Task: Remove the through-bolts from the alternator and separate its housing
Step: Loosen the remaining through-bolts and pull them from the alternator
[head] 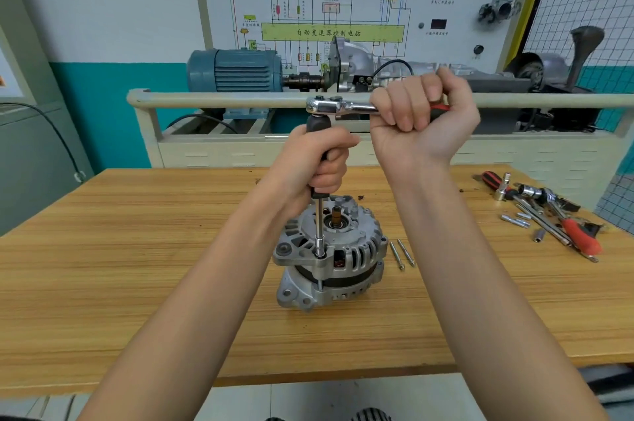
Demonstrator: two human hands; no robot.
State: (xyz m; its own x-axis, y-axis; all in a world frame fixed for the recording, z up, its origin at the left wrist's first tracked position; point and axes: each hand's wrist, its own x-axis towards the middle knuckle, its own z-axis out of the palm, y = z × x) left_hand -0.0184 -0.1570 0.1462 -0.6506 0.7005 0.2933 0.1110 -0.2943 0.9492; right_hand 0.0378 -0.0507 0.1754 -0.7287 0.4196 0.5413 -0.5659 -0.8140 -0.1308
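The left hand (320, 160), at the centre of the frame, is wrapped in a fist round the black grip of an upright extension driver (319, 214). Its steel shaft drops straight below the fist to a socket (320, 248) seated on a through-bolt at the near rim of the alternator (329, 256). The right hand (420, 118), just right of centre and higher, is curled tight round the red-and-black handle of a ratchet wrench (343, 106). The ratchet lies level, and its chrome head sits on top of the driver's grip.

The alternator stands on end on the wooden workbench (137, 266), at mid-frame, its finned silver housing uppermost with the shaft end showing in the middle. Just to its right lie two removed through-bolts (402, 254), side by side on the wood and apart from the housing.

Further out, at the right edge of the bench, lies a scatter of hand tools (549, 214): sockets, extension bars and red-handled pieces. Behind the bench, across the upper part of the frame, stands a training rig with a blue electric motor (236, 69) and a wiring diagram board (319, 15).
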